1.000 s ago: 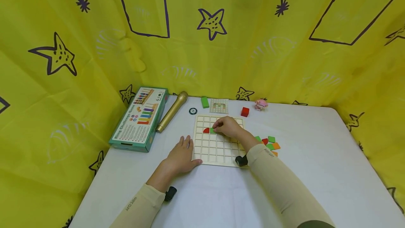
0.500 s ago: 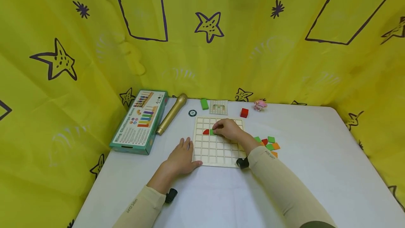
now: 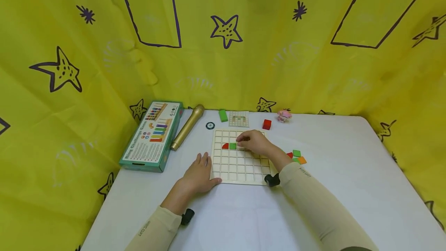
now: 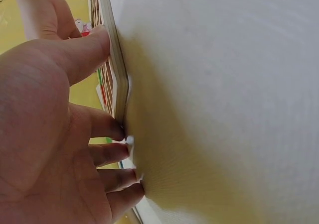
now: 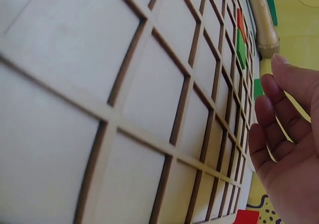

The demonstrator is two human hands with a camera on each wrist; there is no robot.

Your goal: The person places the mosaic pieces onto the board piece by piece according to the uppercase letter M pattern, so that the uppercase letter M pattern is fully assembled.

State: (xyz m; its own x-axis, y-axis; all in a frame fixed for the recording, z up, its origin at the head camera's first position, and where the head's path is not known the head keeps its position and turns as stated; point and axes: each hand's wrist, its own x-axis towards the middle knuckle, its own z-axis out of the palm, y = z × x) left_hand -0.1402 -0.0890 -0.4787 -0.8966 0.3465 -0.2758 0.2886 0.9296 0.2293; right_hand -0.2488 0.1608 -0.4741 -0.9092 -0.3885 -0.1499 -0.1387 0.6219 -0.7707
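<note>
A pale gridded board (image 3: 240, 170) lies on the white table. In one of its upper rows sit a red quarter-round tile (image 3: 225, 146) and, right beside it, a green square tile (image 3: 232, 146). My right hand (image 3: 255, 142) hovers over the board just right of the green tile. Its fingers are loosely bent with nothing between them, as the right wrist view shows. My left hand (image 3: 198, 173) rests at the board's left side, fingers stretched along the edge. In the left wrist view its thumb (image 4: 92, 55) touches the board's edge.
Right of the board lie loose tiles, among them a green one (image 3: 297, 153) and an orange one (image 3: 302, 160), partly behind my right arm. Beyond stand a patterned card (image 3: 239, 119), green block (image 3: 223, 116), red block (image 3: 266, 124) and pink figurine (image 3: 284, 116). A gold microphone (image 3: 188, 127) and game box (image 3: 151, 134) lie left.
My right hand has let go of the green tile and shifted slightly right, so the tile shows fully in its cell. My left hand has stayed at the board's edge.
</note>
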